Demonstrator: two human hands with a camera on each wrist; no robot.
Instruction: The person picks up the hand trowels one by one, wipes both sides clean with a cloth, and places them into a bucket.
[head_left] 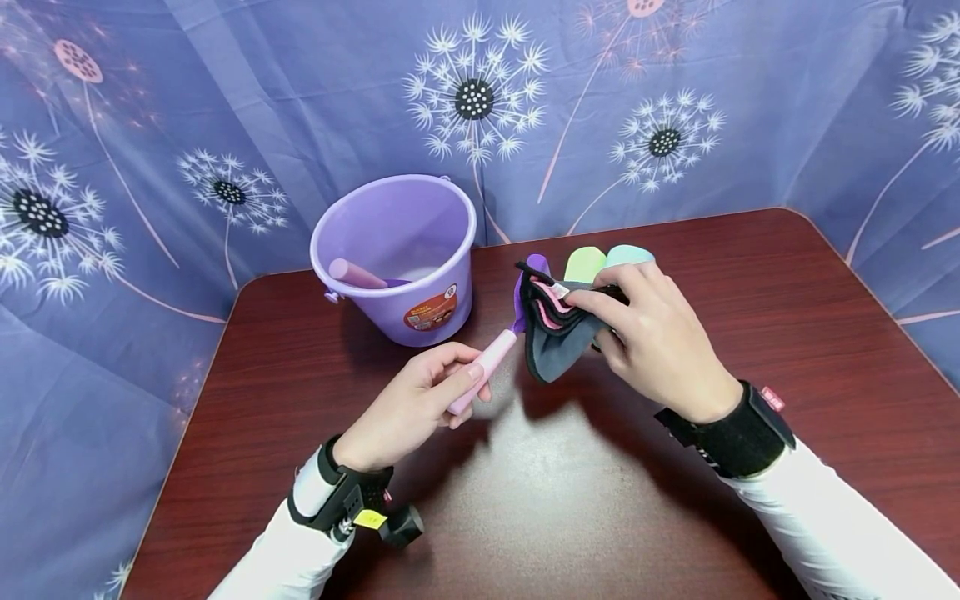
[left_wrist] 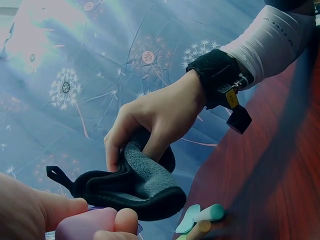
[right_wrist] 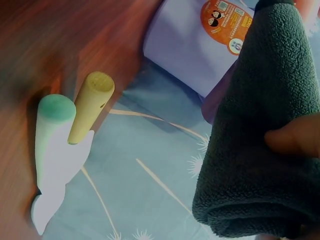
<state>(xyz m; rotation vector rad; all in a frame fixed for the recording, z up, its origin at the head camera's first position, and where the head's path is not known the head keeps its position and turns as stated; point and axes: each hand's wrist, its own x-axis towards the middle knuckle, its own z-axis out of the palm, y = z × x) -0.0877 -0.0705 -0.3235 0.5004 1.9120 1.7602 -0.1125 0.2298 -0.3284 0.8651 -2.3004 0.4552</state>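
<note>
My left hand (head_left: 420, 408) grips the pale pink handle (head_left: 487, 371) of a small toy shovel, its purple blade (head_left: 537, 263) pointing up and away. Against that blade, my right hand (head_left: 660, 337) holds a folded grey cloth (head_left: 558, 354) with black edging and pink layers inside. Part of the blade is hidden behind the cloth. In the left wrist view the cloth (left_wrist: 155, 180) hangs in soft folds between the right thumb and fingers, just beyond the pink handle (left_wrist: 87, 225). The right wrist view shows its fleecy side (right_wrist: 270, 80) close up.
A purple bucket (head_left: 390, 317) stands at the back left; another pink-handled tool (head_left: 356, 273) leans inside it. Behind the right hand lie a light green toy tool (head_left: 583, 264) and a pale teal one (head_left: 628, 254). A dandelion-print curtain (head_left: 337, 100) hangs behind the table.
</note>
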